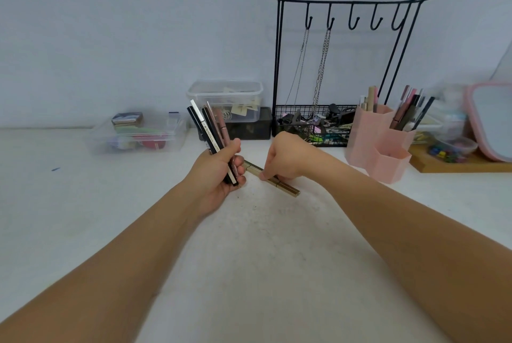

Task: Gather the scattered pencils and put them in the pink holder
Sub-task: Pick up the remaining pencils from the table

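White tabletop [263,259], speckled and slightly soiled, carries both bare forearms reaching forward. Left hand [219,173] grips a bundle of pencils [210,129] upright in a closed fist, black, white, brown and pink barrels fanning up and away above the thumb, short ends protruding below the palm. Right hand [288,157], just right of the left, is turned palm down with thumb and fingers pinching a gold pencil [273,180]; this pencil lies slanted, one end close to the left hand's fingers, the other pointing toward the viewer and to the right; whether it rests on the table or is lifted, cannot tell. Further right of the right hand and slightly beyond it stands the pink holder [379,146], several hexagonal compartments, with pencils already upright in the taller rear ones. Beyond both hands: dark box [255,126] with a clear lidded tub [227,93] on top, and a black wire rack [346,65] with hooks, two chains hanging. Far left of the left hand, a clear tray [138,135] of coloured items. Far right, a pink-framed mirror [490,121].
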Motion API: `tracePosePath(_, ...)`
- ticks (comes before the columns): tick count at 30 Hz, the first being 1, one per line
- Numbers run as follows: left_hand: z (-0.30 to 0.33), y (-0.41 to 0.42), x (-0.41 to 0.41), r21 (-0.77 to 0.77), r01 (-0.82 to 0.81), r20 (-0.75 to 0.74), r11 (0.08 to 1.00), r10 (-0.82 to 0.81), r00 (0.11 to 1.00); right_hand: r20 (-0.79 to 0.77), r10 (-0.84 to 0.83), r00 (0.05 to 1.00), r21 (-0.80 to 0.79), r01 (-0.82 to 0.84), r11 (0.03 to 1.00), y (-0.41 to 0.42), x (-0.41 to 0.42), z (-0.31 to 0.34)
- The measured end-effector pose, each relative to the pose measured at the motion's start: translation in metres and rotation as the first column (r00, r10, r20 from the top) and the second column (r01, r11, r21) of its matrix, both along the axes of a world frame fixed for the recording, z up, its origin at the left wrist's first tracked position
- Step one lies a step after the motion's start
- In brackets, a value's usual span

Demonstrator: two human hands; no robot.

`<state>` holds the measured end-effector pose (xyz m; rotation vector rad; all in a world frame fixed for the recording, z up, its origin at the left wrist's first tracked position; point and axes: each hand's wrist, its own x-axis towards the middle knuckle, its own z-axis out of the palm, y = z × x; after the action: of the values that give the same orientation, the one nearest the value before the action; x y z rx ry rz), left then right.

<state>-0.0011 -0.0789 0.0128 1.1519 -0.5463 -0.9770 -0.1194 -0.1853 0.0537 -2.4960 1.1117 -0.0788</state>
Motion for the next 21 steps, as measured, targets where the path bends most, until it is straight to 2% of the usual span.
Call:
tracePosePath(8, 0.001, 0.001, 0.0, -0.02, -0.007, -0.006, 1.0, 0.007, 1.0, -0.018, -0.047, 0.999, 0.151, 0.049, 0.987, 0.0, -0.004, 0.008)
tracePosePath(16, 0.006, 0.004, -0.004, -0.043, 0.014, -0.021, 0.999, -0.015, 1.0, -0.145, -0.006, 0.989, 0.014, 0.008, 1.0, 0.005, -0.009, 0.015)
tracePosePath(21, 0.006, 0.004, -0.004, -0.007, 0.017, 0.017, 1.0, -0.017, 1.0, -0.156, 0.008, 0.988, 0.015, -0.005, 1.0, 0.01, -0.01, 0.02)
